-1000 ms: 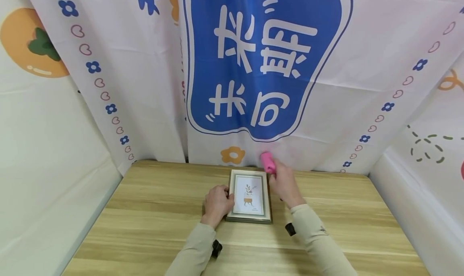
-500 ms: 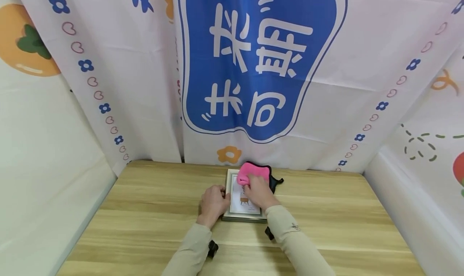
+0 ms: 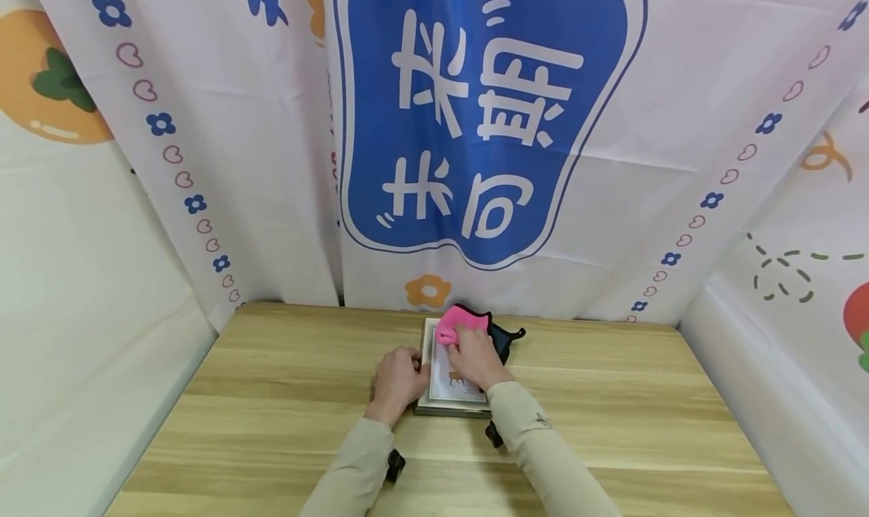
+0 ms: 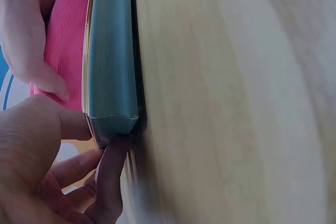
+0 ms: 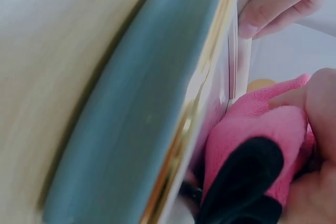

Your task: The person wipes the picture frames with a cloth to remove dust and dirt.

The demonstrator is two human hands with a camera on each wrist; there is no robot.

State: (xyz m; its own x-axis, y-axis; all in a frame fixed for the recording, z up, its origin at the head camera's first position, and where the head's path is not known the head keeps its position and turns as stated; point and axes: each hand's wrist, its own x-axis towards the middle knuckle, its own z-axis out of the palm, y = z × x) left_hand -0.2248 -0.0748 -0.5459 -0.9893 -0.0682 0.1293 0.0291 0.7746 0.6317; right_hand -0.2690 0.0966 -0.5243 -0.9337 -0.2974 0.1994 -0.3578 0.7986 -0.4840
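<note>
A picture frame (image 3: 451,409) with a pale border lies flat near the back of the table, and part of its plant-stand picture shows. My left hand (image 3: 396,383) grips its left side; in the left wrist view the thumb lies on the face and fingers curl at the corner of the blue-grey side (image 4: 112,51). Bunched in my right hand (image 3: 478,358) is a pink plush cloth (image 3: 463,318) with black edging, pressed onto the upper part of the picture. The cloth's dark underside and loop hang past the frame's right edge. In the right wrist view, fingers pinch the pink cloth (image 5: 252,119).
A wood-grain table (image 3: 285,381) reaches to a white hanging cloth (image 3: 645,223) with a large blue printed panel (image 3: 448,140). White printed sheets (image 3: 88,275) also enclose the left and right sides. A black strap piece (image 3: 395,466) sits at each wrist.
My right hand has brought the pink cloth from beyond the frame's upper right corner onto the picture, then slid it slightly left. My left hand keeps its grip on the frame's left side.
</note>
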